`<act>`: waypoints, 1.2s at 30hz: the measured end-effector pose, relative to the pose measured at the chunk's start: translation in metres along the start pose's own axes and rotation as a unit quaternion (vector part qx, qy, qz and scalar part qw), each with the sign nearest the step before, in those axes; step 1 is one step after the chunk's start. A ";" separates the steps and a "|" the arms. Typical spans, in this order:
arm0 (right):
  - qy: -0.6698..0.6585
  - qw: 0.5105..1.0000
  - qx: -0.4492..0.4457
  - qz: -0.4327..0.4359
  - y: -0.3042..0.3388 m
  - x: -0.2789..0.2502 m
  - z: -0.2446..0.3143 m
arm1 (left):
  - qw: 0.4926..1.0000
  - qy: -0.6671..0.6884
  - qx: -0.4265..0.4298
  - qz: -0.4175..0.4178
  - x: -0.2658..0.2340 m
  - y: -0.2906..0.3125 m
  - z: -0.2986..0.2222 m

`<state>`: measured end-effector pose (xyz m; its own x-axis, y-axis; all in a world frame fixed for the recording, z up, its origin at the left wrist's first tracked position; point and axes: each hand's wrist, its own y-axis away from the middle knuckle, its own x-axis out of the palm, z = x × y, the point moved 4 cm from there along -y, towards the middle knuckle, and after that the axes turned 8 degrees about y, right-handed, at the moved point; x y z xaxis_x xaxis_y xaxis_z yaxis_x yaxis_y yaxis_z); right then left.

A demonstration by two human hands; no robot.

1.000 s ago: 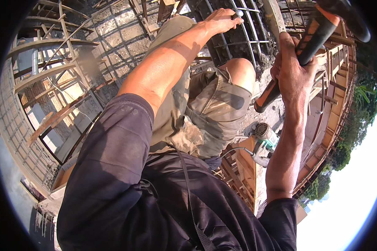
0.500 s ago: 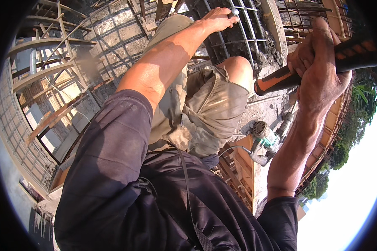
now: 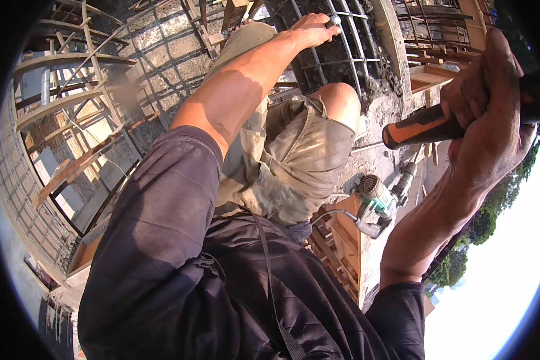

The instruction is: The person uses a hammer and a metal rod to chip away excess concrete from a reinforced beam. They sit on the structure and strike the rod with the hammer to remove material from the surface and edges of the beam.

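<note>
My left hand (image 3: 311, 30) is closed around a metal rod, probably a chisel, whose rounded grey end (image 3: 335, 20) sticks out of the fist. It is held over a steel rebar grid (image 3: 355, 60) beside a dark concrete edge. Raised at the right, my right hand (image 3: 483, 114) grips a black-and-orange handle (image 3: 423, 125), like that of a hammer. The butt of this handle points left; its head is hidden beyond the dark right rim. My bent knee (image 3: 336, 103) lies below the rebar, between the two hands.
A green-and-grey power drill (image 3: 375, 201) with a cord lies on the concrete ledge at right. Wooden formwork boards (image 3: 345, 240) stand beside it. Timber and rebar framework (image 3: 78, 78) fills the left, well below me. Trees (image 3: 486, 222) and sky lie beyond the right side.
My right hand has moved right and a little down with the black-and-orange handle, and looms larger. The left hand stays in nearly the same place on the rod.
</note>
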<state>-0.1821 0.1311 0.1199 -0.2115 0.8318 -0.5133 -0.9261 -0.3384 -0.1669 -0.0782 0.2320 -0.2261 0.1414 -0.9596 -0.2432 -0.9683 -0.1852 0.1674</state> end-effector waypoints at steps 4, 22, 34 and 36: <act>0.331 0.926 0.152 0.097 0.010 0.001 -0.114 | 0.999 -0.010 0.043 0.020 0.014 -0.011 -0.008; 0.463 0.859 0.142 0.165 0.005 0.007 -0.136 | 0.999 0.041 0.006 0.028 0.011 -0.010 -0.006; 0.080 0.996 0.013 -0.035 0.015 0.003 0.006 | 0.999 0.023 -0.012 0.023 0.005 -0.008 0.009; 0.058 0.998 -0.028 -0.022 0.011 0.010 -0.035 | 1.000 0.022 -0.017 0.007 0.013 -0.005 -0.004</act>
<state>-0.1837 0.1205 0.0838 -0.1292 0.7908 -0.5982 -0.9144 -0.3285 -0.2367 -0.0710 0.2197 -0.2263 0.1377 -0.9705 -0.1980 -0.9627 -0.1781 0.2036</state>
